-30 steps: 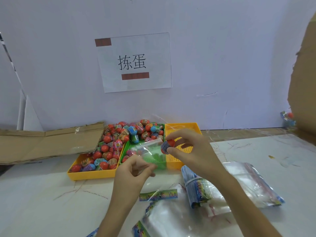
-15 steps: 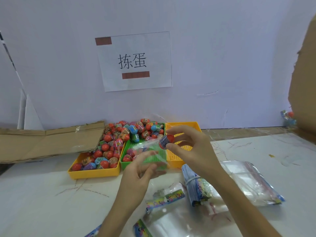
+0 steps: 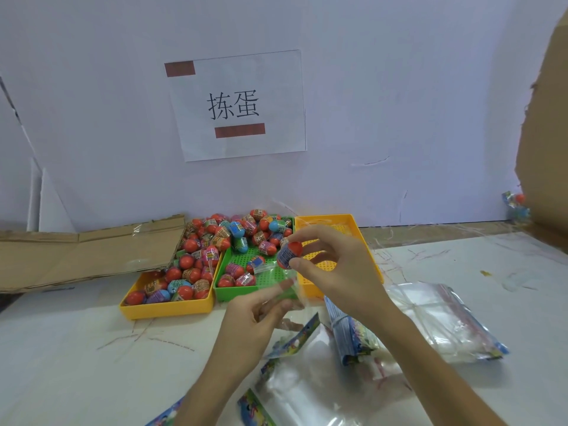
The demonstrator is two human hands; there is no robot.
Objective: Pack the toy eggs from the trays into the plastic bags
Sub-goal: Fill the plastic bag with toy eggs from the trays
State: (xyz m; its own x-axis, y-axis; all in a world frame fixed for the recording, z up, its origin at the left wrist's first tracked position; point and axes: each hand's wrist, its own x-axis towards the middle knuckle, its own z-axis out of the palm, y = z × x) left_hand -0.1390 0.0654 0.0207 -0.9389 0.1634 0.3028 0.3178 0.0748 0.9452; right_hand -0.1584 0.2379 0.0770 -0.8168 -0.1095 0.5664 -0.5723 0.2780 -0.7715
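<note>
Egg: toy egg (image 3: 289, 255), red cap, blue printed wrap, pinched by right hand (image 3: 335, 272) above the green tray (image 3: 267, 279); long axis tilted, red end up.
Bag: clear plastic bag (image 3: 287, 298) just below egg, mouth seemingly facing up toward it.
Left hand (image 3: 255, 318): pinched the bag's edge.
Nearer hand: right, already carrying.
Trays: left yellow tray (image 3: 167, 309) heaped with eggs; right yellow tray (image 3: 353, 222) showed none.

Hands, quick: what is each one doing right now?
Left hand: fingers pinch a clear plastic bag, held up over the table.
Right hand: fingers hold a toy egg just above that bag.
</note>
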